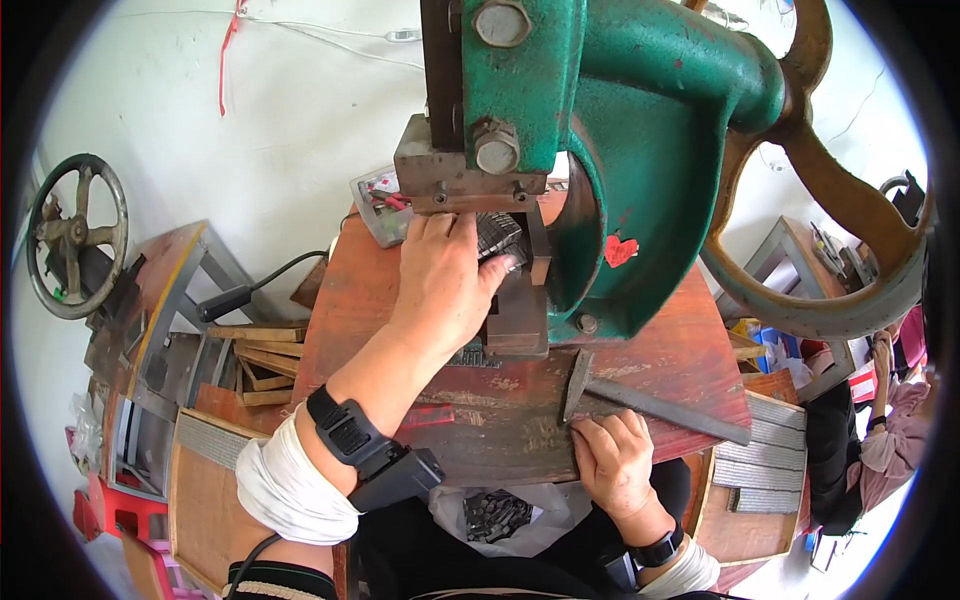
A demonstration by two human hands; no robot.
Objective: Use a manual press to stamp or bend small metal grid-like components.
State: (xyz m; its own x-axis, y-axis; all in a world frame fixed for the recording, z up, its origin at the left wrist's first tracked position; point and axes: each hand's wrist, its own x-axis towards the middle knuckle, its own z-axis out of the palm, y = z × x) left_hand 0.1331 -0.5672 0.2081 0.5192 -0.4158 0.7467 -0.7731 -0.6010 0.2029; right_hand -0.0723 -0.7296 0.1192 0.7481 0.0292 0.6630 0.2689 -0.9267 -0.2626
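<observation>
My left hand (445,280) reaches under the ram of a green press (650,170). Its thumb and fingers close around a dark block with fine ridges (498,238), which lies on the press's steel base block (517,310). The fingertips are partly hidden below the ram's steel block (440,165). At the front edge of the reddish wooden table (660,350), my right hand (615,462) has its fingers curled in; whatever is inside them is hidden. Just above it lies a hammer (665,408), its head close to my fingertips.
A clear plastic box (382,205) with small items sits behind the press. Wooden trays with grey ridged strips stand left (215,440) and right (770,450). A white bag (510,515) of dark pieces hangs below the table edge. Far right, another person's arm (880,375) shows.
</observation>
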